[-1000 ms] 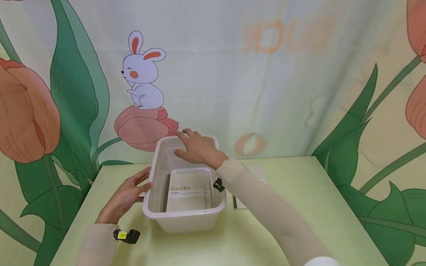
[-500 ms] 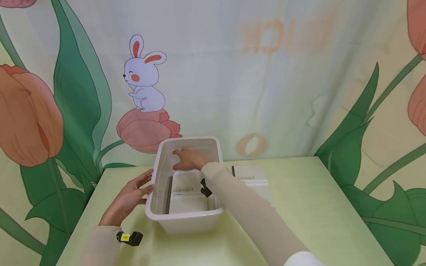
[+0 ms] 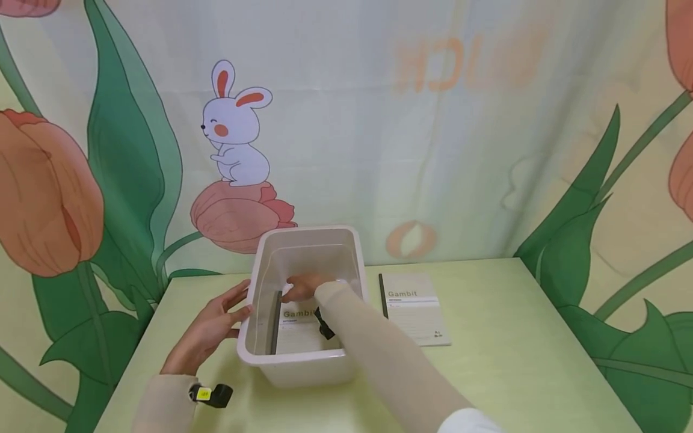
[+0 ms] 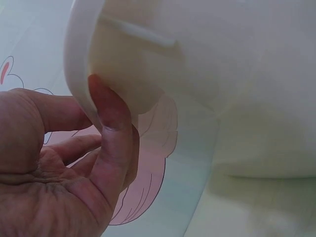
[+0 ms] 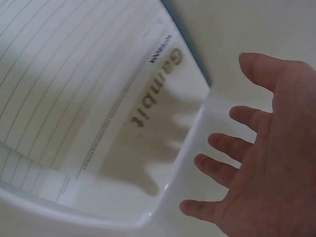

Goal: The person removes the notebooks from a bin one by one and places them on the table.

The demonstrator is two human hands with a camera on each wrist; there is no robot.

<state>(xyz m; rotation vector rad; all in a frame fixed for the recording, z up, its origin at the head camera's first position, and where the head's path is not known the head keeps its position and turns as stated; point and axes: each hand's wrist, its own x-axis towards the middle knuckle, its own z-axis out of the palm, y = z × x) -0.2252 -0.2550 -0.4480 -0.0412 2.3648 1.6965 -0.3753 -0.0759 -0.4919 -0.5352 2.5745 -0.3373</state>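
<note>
A white plastic bin (image 3: 308, 374) stands on the table, and inside it lies a "Gambit" notebook (image 3: 296, 338) with a dark spine strip. At the bin's left side my left hand (image 3: 208, 325) pinches the rim between thumb and fingers, as the left wrist view confirms with the hand (image 4: 69, 163) at the rim's edge (image 4: 79, 44). My right hand (image 3: 302, 287) reaches down into the bin over the notebook's far end. In the right wrist view that hand (image 5: 266, 153) has its fingers spread, apart from the notebook (image 5: 113, 89), casting a shadow on its cover.
Another "Gambit" notebook (image 3: 414, 310) lies flat on the pale green table (image 3: 520, 349), right of the bin. Behind the table hangs a printed curtain (image 3: 346, 120) with a rabbit and tulips.
My right hand has moved from above the bin's far rim down inside, toward the notebook. As the arm shifted left, the notebook on the table came fully into view. My left hand keeps its hold.
</note>
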